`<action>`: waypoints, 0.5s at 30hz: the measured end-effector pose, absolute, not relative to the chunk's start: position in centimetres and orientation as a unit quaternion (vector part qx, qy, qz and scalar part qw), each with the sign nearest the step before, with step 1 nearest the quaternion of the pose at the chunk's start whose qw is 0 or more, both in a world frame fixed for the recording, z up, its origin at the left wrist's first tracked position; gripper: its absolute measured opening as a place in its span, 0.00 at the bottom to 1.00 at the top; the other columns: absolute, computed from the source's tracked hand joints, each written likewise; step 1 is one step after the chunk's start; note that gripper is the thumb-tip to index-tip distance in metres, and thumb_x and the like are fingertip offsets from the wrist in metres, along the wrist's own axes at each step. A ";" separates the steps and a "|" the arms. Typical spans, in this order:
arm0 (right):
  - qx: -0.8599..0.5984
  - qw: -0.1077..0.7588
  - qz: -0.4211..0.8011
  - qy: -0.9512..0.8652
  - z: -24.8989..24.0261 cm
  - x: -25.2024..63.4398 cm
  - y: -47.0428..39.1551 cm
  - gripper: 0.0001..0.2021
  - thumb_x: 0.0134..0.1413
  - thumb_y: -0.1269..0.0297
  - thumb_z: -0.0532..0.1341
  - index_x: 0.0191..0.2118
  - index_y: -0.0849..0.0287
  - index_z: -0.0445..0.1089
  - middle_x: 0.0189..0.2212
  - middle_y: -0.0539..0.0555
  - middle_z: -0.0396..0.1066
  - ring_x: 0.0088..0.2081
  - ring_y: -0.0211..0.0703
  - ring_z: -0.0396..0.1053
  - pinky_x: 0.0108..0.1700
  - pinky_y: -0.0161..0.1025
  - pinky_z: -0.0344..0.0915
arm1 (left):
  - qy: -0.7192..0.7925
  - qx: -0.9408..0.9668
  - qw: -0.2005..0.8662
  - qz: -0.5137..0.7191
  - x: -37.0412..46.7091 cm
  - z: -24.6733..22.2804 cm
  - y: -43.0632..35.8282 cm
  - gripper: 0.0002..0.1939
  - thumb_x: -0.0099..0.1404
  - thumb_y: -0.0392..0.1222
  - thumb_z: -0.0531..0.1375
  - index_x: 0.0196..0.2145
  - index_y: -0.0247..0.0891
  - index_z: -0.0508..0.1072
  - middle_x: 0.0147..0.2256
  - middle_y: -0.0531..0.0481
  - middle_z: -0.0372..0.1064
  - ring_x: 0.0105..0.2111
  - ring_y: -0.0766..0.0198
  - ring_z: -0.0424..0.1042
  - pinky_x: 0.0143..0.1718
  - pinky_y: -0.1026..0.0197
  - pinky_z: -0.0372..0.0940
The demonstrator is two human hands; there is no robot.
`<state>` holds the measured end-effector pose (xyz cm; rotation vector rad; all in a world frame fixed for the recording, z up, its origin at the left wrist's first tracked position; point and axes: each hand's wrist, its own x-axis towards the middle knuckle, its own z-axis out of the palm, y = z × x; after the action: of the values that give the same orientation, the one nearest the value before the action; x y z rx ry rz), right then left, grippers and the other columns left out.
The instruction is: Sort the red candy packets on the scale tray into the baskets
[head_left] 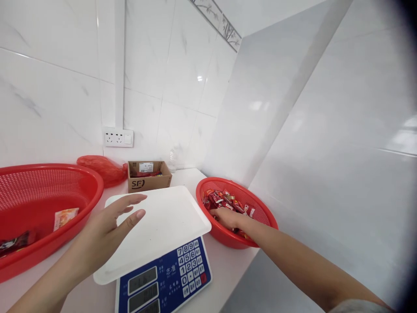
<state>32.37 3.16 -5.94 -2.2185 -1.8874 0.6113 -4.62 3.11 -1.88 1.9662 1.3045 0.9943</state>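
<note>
My left hand (109,230) hovers over the left part of the scale's white tray (163,213), fingers apart and holding nothing. Below the tray shows the blue keypad panel (172,278) of the scale. At the right, my right hand (228,218) reaches into a round red basket (239,243) among small red-wrapped packets (224,199). Its fingertips are down in the packets, so what they hold, if anything, is hidden.
A larger red basket (94,195) at the left holds a few packets (65,217). Behind the scale stand a red plastic bag (104,169), a cardboard box (150,178) and a clear bottle (173,160). Tiled walls rise behind and at the right.
</note>
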 end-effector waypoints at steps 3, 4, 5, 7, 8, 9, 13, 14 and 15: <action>-0.747 0.131 0.208 -0.617 -4.7 33.2 3.9 0.12 0.63 0.61 0.60 0.49 0.61 0.69 0.47 0.56 0.71 0.43 0.44 0.72 0.45 0.47 0.71 | 0.482 0.738 0.279 0.382 -4.6 -2.1 3.2 0.29 0.59 0.67 0.52 0.49 0.47 0.73 0.52 0.46 0.72 0.52 0.46 0.71 0.46 0.47 0.70; -0.749 0.162 0.205 -0.608 -4.1 33.3 4.1 0.13 0.63 0.61 0.60 0.50 0.61 0.69 0.47 0.56 0.71 0.44 0.45 0.72 0.45 0.47 0.71 | 0.478 0.737 0.283 0.384 -4.5 -2.2 3.2 0.29 0.59 0.67 0.52 0.48 0.47 0.73 0.52 0.46 0.73 0.51 0.46 0.72 0.46 0.47 0.71; -0.749 0.198 0.204 -0.599 -3.5 33.3 4.3 0.13 0.63 0.61 0.60 0.50 0.61 0.69 0.48 0.56 0.70 0.44 0.45 0.71 0.45 0.47 0.71 | 0.472 0.737 0.290 0.386 -4.4 -2.3 3.2 0.29 0.59 0.66 0.52 0.48 0.46 0.73 0.51 0.46 0.74 0.50 0.46 0.73 0.46 0.47 0.71; -0.734 0.276 0.216 -0.581 -2.1 32.7 4.5 0.14 0.63 0.60 0.60 0.51 0.61 0.68 0.47 0.56 0.70 0.43 0.44 0.72 0.43 0.46 0.72 | 0.455 0.737 0.314 0.388 -4.1 -2.4 3.2 0.28 0.60 0.66 0.53 0.48 0.45 0.72 0.51 0.45 0.73 0.50 0.46 0.73 0.47 0.47 0.70; -0.719 0.314 0.232 -0.575 -1.4 32.0 4.4 0.14 0.63 0.60 0.59 0.51 0.61 0.67 0.45 0.56 0.70 0.41 0.43 0.72 0.42 0.45 0.72 | 0.445 0.737 0.329 0.387 -3.9 -2.5 3.2 0.27 0.61 0.65 0.53 0.48 0.45 0.72 0.52 0.45 0.73 0.50 0.47 0.73 0.48 0.47 0.70; -0.698 0.348 0.255 -0.571 -0.8 31.1 4.3 0.13 0.64 0.60 0.59 0.50 0.61 0.66 0.43 0.55 0.71 0.39 0.42 0.72 0.40 0.43 0.72 | 0.436 0.738 0.345 0.383 -3.7 -2.6 3.2 0.26 0.62 0.63 0.52 0.49 0.45 0.71 0.52 0.44 0.72 0.51 0.47 0.72 0.49 0.47 0.69; -0.584 0.428 0.379 -0.576 0.4 25.5 3.4 0.10 0.58 0.60 0.62 0.42 0.56 0.63 0.36 0.51 0.73 0.32 0.38 0.73 0.36 0.39 0.71 | 0.400 0.741 0.407 0.353 -3.0 -3.2 2.9 0.24 0.65 0.57 0.53 0.54 0.43 0.66 0.56 0.40 0.67 0.54 0.50 0.69 0.53 0.46 0.66; -0.555 0.433 0.411 -0.579 0.4 23.9 3.1 0.12 0.54 0.59 0.64 0.40 0.56 0.62 0.34 0.50 0.73 0.31 0.39 0.73 0.35 0.39 0.71 | 0.390 0.736 0.427 0.351 -2.8 -3.4 2.9 0.25 0.65 0.56 0.54 0.56 0.42 0.63 0.57 0.39 0.66 0.54 0.50 0.68 0.53 0.46 0.66; -0.528 0.432 0.441 -0.583 0.3 22.3 2.8 0.15 0.50 0.57 0.66 0.38 0.56 0.62 0.32 0.49 0.73 0.30 0.39 0.73 0.34 0.39 0.71 | 0.379 0.727 0.451 0.353 -2.6 -3.5 2.9 0.27 0.66 0.55 0.54 0.58 0.42 0.61 0.57 0.38 0.65 0.54 0.51 0.68 0.53 0.46 0.66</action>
<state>22.33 2.78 0.32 -1.3157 -1.4527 1.0996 -2.64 2.89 -3.49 1.7975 0.9367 0.8714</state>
